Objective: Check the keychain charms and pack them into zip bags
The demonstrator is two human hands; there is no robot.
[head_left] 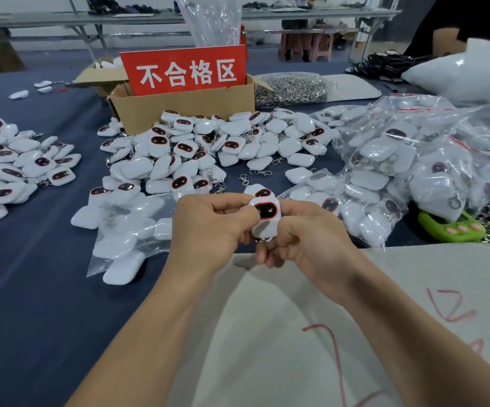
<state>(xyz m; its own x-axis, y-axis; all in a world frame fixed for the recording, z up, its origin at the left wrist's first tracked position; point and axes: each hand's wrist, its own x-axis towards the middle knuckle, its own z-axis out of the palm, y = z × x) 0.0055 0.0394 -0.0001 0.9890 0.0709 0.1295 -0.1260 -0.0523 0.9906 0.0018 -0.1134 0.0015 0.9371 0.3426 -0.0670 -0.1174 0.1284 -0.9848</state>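
Together, the left hand (pixel 208 227) and right hand (pixel 308 242) hold one white charm (pixel 265 212); each grip is clamped on it, above the blue surface (pixel 32 289).

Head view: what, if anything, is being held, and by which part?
A white keychain charm, dark face up, is held between both hands. The left hand pinches its left edge, and the right hand holds its right side.

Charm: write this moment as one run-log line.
phase: check | left hand: grips charm | right hand: grips charm | charm: face up, unbagged
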